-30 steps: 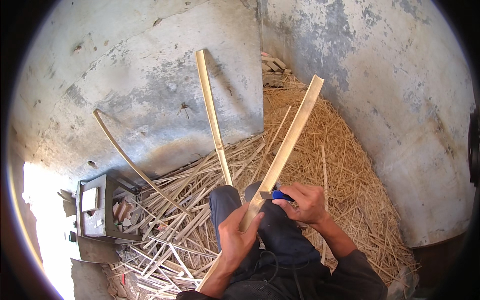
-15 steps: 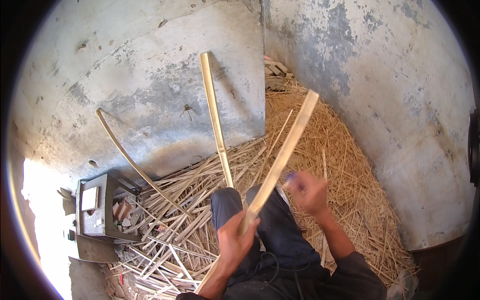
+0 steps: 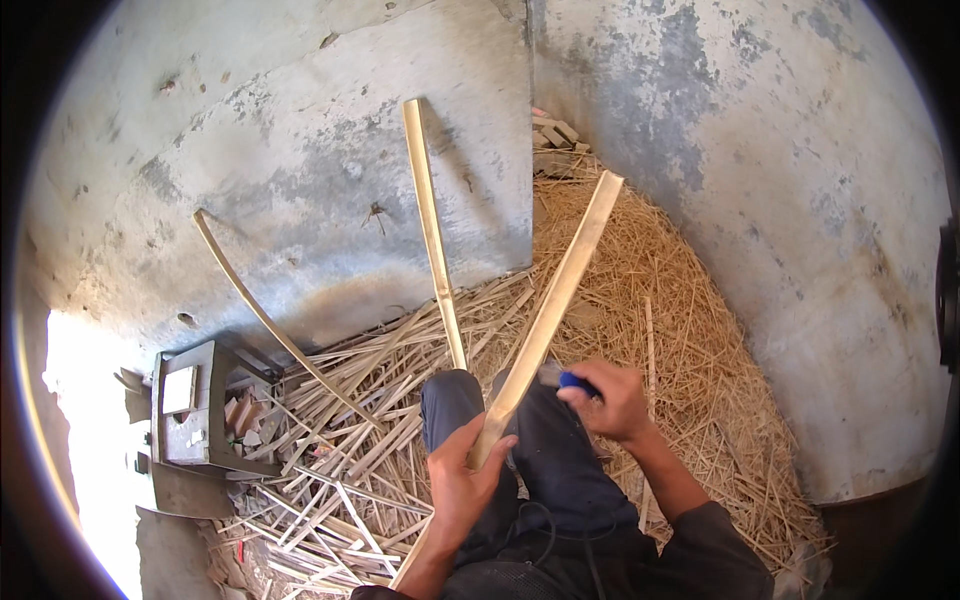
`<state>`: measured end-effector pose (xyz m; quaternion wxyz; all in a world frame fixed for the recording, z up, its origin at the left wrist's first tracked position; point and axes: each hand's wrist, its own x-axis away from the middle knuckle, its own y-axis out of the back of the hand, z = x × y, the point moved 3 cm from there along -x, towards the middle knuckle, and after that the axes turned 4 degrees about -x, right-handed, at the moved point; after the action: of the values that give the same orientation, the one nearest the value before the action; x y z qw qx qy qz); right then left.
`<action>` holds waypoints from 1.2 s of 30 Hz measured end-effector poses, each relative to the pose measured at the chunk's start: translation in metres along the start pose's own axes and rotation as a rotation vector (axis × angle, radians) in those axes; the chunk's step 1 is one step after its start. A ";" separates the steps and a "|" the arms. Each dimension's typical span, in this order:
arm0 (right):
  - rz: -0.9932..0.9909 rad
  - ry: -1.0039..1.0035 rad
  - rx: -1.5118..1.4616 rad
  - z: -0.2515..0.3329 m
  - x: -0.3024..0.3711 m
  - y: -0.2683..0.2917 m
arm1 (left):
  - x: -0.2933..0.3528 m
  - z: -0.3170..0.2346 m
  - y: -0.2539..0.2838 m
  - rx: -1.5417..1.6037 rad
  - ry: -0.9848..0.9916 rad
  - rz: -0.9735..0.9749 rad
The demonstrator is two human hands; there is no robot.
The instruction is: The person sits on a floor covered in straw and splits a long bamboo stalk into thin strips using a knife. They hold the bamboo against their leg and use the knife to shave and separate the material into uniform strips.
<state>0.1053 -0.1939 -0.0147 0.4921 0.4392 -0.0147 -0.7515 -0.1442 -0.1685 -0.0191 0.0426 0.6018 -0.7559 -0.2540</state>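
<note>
My left hand (image 3: 465, 478) is closed round the lower part of a long split bamboo strip (image 3: 560, 300), which slants up and to the right over my thighs. Its pale, hollowed face shows. To the right of the strip, my right hand (image 3: 617, 402) grips a blue-handled knife (image 3: 580, 383). A short grey part of the blade points left toward the strip, and I cannot tell whether it touches. Another bamboo strip (image 3: 430, 215) stands beyond my left knee against the wall. Further left, a thinner curved strip (image 3: 270, 322) also leans on that wall.
Loose bamboo slats (image 3: 350, 440) cover the floor on the left, and a heap of straw-like shavings (image 3: 690, 370) lies on the right. A worn wooden stool (image 3: 190, 450) lies on its side at the left. Peeling walls (image 3: 780, 230) meet beyond, with some bricks (image 3: 555, 132) at the corner.
My right hand has come lower and slightly left, so the blue handle shows clearly. The held strip has shifted slightly left, and its top end has turned a little.
</note>
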 end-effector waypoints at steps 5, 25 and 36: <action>0.100 0.041 0.050 0.027 0.010 -0.016 | -0.007 -0.017 -0.005 -0.058 -0.080 -0.026; 0.018 0.069 0.147 0.018 0.003 -0.013 | -0.013 -0.025 -0.009 -0.059 -0.024 0.008; -0.201 0.033 0.199 -0.015 -0.011 0.009 | -0.005 -0.016 -0.004 -0.112 -0.064 -0.004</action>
<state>0.1230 -0.1840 -0.0129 0.3685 0.4972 -0.0372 -0.7846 -0.1332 -0.1695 -0.0053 0.0516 0.5915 -0.7405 -0.3149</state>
